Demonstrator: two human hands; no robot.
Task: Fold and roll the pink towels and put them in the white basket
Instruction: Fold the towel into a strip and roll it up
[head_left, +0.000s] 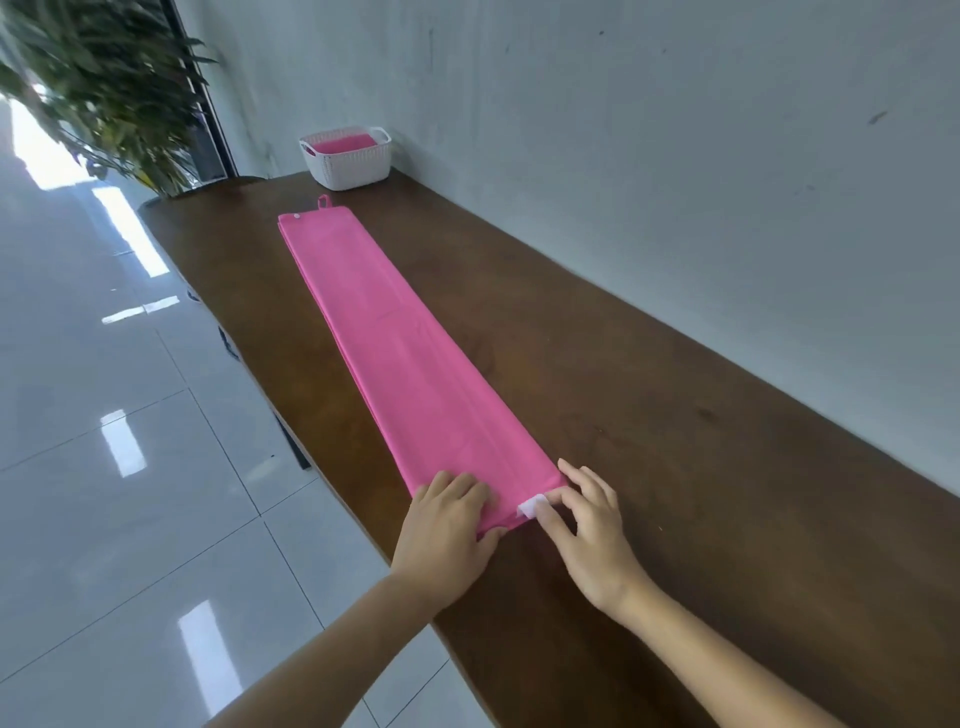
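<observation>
A pink towel (395, 338) lies folded into a long narrow strip down the brown table (649, 415), with a hang loop at its far end. My left hand (447, 525) grips the strip's near left corner, fingers on top and thumb at the edge. My right hand (587, 525) pinches the near right corner, where a white label (531, 506) shows. Far off at the table's end stands the white basket (347, 158), and pink cloth (343, 143) lies inside it.
A grey wall runs along the table's right side. The table's left edge drops to a glossy tiled floor (104, 467). A leafy potted plant (104, 88) stands beyond the far left corner.
</observation>
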